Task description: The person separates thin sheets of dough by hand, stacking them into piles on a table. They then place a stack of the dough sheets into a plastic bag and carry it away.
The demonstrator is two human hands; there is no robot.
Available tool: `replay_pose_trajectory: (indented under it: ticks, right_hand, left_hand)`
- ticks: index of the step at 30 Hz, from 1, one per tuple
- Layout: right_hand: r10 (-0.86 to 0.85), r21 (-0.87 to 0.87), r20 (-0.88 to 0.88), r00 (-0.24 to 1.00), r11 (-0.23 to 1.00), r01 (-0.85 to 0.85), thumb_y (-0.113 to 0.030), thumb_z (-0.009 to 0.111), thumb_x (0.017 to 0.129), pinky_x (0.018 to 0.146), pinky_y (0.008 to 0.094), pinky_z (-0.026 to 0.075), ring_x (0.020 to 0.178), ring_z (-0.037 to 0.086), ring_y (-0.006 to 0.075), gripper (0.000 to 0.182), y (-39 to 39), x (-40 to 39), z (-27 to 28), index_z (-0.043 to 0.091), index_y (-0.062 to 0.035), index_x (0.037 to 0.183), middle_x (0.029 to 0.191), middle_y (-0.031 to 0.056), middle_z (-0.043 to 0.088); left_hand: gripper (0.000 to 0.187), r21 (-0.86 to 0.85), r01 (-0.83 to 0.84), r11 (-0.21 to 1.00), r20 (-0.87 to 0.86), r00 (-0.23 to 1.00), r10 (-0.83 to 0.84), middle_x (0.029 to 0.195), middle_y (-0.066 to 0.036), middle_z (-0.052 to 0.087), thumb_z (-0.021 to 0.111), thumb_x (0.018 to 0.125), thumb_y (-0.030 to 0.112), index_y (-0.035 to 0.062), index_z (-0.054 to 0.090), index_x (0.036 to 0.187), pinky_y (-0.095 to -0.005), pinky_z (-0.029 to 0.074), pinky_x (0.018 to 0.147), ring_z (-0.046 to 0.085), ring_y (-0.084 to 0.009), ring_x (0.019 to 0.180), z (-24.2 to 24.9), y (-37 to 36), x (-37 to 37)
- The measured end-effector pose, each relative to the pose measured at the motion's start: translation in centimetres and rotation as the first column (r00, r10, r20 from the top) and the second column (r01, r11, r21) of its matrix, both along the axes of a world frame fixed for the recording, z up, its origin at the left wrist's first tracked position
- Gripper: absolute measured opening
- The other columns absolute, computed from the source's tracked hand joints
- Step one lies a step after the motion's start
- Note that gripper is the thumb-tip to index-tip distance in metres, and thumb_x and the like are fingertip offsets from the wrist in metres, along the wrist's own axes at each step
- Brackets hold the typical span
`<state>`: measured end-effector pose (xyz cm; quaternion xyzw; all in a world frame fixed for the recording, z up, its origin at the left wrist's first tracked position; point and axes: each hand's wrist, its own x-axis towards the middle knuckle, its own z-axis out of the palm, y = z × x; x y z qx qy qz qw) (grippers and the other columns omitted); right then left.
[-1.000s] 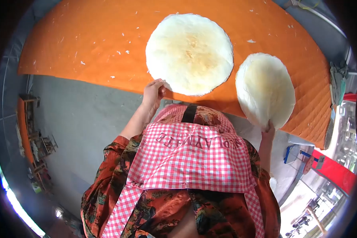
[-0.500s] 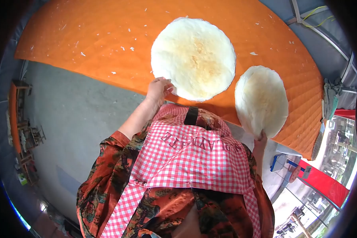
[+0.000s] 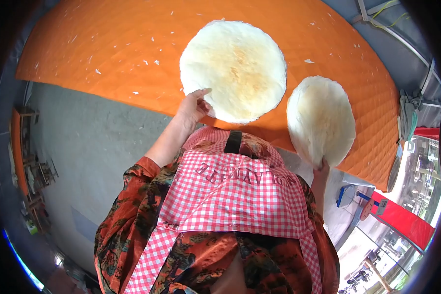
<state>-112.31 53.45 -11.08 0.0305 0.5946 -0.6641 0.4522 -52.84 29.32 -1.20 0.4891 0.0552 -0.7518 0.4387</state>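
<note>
A large round flatbread (image 3: 235,68), white with a browned middle, lies on the orange quilted cover (image 3: 108,44) near its front edge. My left hand (image 3: 193,106) is at this bread's lower left rim, one digit over the top and the other fingers curled at the edge. To the right, my right hand (image 3: 321,172) grips the near edge of a second, thinner-looking flatbread (image 3: 321,120). That one is held up at a slant, partly over the cover's edge. Only part of my right hand shows below the bread; its remaining fingers are hidden behind it.
Small white scraps (image 3: 157,62) are scattered over the cover. Grey floor (image 3: 98,132) stretches along the left, with a wooden rack (image 3: 20,152) farther off. At the right are a blue-framed stand (image 3: 345,196), a red panel (image 3: 402,220) and metal tent poles (image 3: 402,36).
My left hand has shifted slightly up over the rim of the lying flatbread. Both flatbreads appear a little farther left and higher in view. My right hand keeps its hold.
</note>
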Motion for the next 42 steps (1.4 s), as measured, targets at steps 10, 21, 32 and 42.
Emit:
replay_pose_trajectory:
  ticks: [10,21,32,42]
  right_hand:
    - [-0.077,0.003,0.071,0.995,0.997,0.077,-0.001,0.059,0.086,0.094,0.0537,0.05,0.116,0.054,0.0336,0.048,-0.7,0.5,0.7,0.045,-0.0015,0.132,0.128,0.0158,0.054]
    - [-0.088,0.006,0.042,0.995,0.996,0.088,-0.003,0.056,0.089,0.096,0.053,0.049,0.117,0.053,0.034,0.048,-1.2,1.5,1.6,0.042,0.0003,0.134,0.128,0.0164,0.053]
    - [-0.085,0.031,0.049,0.995,0.996,0.084,-0.002,0.057,0.088,0.095,0.0537,0.05,0.118,0.053,0.0339,0.049,-1.2,1.5,1.6,0.042,-0.0029,0.135,0.127,0.0163,0.053]
    - [-0.099,0.004,0.074,0.992,0.995,0.099,-0.002,0.058,0.088,0.093,0.055,0.051,0.116,0.054,0.0347,0.05,-0.9,0.7,0.6,0.042,-0.0025,0.135,0.127,0.0176,0.054]
  left_hand:
    - [0.017,-0.149,0.1,0.984,0.361,0.932,-0.04,0.068,-0.004,0.056,0.07,0.08,0.005,0.0045,0.054,0.087,-0.0305,0.042,0.049,0.052,-0.0157,0.054,1.3,0.8,-1.0]
    - [0.015,-0.102,0.139,0.985,0.525,0.849,-0.065,0.079,-0.009,0.061,0.062,0.088,0.007,-0.0028,0.057,0.097,-0.0313,0.048,0.057,0.06,-0.0191,0.065,1.6,2.5,-1.2]
    - [0.023,-0.039,0.248,0.968,0.429,0.879,-0.208,0.096,-0.013,0.06,0.051,0.095,0.01,-0.0067,0.052,0.11,-0.0324,0.053,0.078,0.06,-0.0213,0.084,4.2,5.9,-0.8]
    - [0.025,-0.144,0.091,0.985,0.098,0.992,-0.078,0.103,-0.014,0.059,0.05,0.097,0.015,-0.0038,0.054,0.114,-0.0375,0.053,0.081,0.058,-0.0224,0.088,2.3,3.8,-2.2]
